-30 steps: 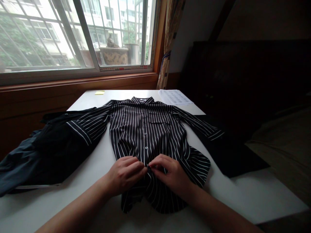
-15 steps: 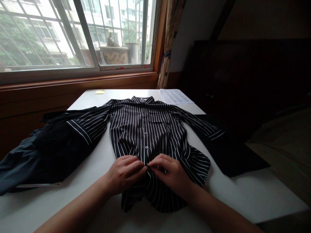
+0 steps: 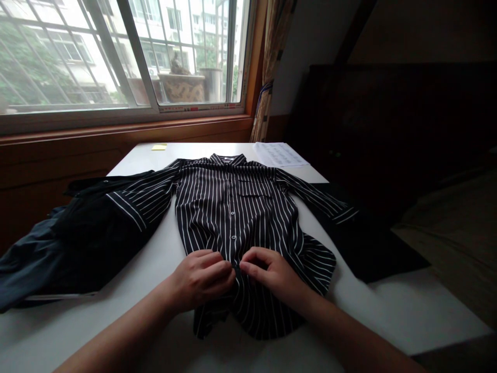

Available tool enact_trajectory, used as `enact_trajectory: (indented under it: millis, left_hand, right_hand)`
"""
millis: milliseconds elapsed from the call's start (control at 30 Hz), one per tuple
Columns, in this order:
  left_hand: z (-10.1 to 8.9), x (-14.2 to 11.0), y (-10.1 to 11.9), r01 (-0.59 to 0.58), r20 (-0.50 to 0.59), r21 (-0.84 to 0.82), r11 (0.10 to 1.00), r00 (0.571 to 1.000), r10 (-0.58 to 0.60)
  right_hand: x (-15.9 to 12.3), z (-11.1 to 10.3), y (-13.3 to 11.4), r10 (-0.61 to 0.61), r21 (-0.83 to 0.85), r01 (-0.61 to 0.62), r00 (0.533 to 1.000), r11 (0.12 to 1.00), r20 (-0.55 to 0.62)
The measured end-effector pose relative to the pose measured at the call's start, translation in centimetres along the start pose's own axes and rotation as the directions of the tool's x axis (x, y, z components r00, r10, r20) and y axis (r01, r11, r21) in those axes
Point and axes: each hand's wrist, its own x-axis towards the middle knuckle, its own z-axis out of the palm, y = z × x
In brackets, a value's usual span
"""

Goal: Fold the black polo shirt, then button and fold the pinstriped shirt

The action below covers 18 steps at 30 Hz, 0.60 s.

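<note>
A dark shirt with white stripes (image 3: 233,207) lies flat and face up on the white table (image 3: 155,269), collar toward the window, sleeves spread to both sides. My left hand (image 3: 200,280) and my right hand (image 3: 272,274) meet at the button strip near the shirt's lower hem. Both hands have curled fingers pinching the fabric there. The fingertips touch each other at the placket. What lies between the fingertips is too small to make out.
Dark garments (image 3: 77,238) are heaped at the table's left. A black cloth (image 3: 365,243) lies at the right edge. A printed sheet (image 3: 279,154) and a yellow sticky note (image 3: 159,147) sit at the far side, under the window (image 3: 116,57). Dark furniture stands to the right.
Both hands stay at the lower placket. The right hand's fingers have curled in a little more and the hem has bunched slightly toward me.
</note>
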Motion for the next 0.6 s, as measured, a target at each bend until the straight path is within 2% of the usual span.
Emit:
enact_trajectory:
  millis: [100, 233, 600]
  left_hand:
    - [0.14, 0.07, 0.19, 0.040, 0.010, -0.037, 0.999, 0.999, -0.039]
    - [0.25, 0.18, 0.35, 0.083, 0.002, -0.065, 0.994, 0.997, -0.083]
    - [-0.33, 0.91, 0.52, 0.053, -0.017, -0.069, 0.996, 0.998, -0.055]
  right_hand:
    - [0.04, 0.06, 0.36, 0.074, 0.099, -0.079, 0.996, 0.992, 0.054]
    - [0.06, 0.08, 0.48, 0.134, 0.146, -0.146, 0.987, 0.978, 0.087]
    - [0.33, -0.07, -0.22, 0.208, 0.165, -0.224, 0.972, 0.961, 0.111]
